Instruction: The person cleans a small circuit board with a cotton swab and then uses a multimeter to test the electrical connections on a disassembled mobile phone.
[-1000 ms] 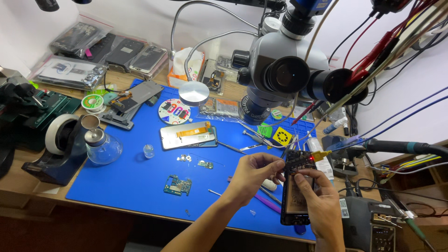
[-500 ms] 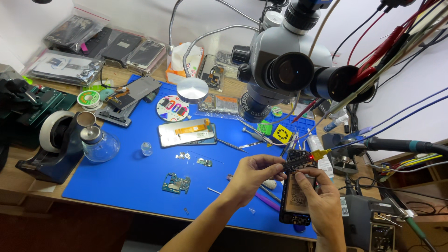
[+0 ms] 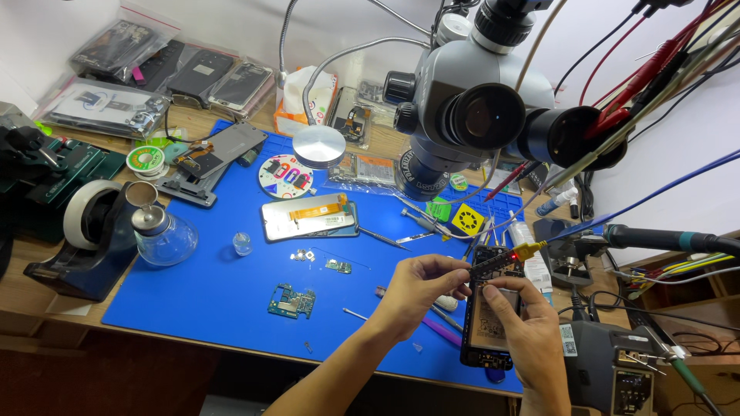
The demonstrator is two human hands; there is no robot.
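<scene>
Surface: blue mat [image 3: 193,293] on a wooden desk [image 3: 46,304], against a white wall.
Left hand [image 3: 420,289]: fingers pinched on a small tester board [image 3: 493,263] with a red light.
Right hand [image 3: 524,331]: fingers curled on the opened phone [image 3: 486,327], thumb lying on it.
Phone: right edge of the mat, under the board.
Above: microscope [image 3: 470,108], many cables.
Mat: screen [image 3: 308,217], green board [image 3: 291,300], glass bottle [image 3: 160,235].
Left side: tape holder [image 3: 89,239].

- A wooden workbench [image 3: 46,304] stands against a plain white wall [image 3: 231,23].
- A blue work mat [image 3: 208,296] covers most of the bench top.
- Even, bright light falls across the whole surface.
</scene>
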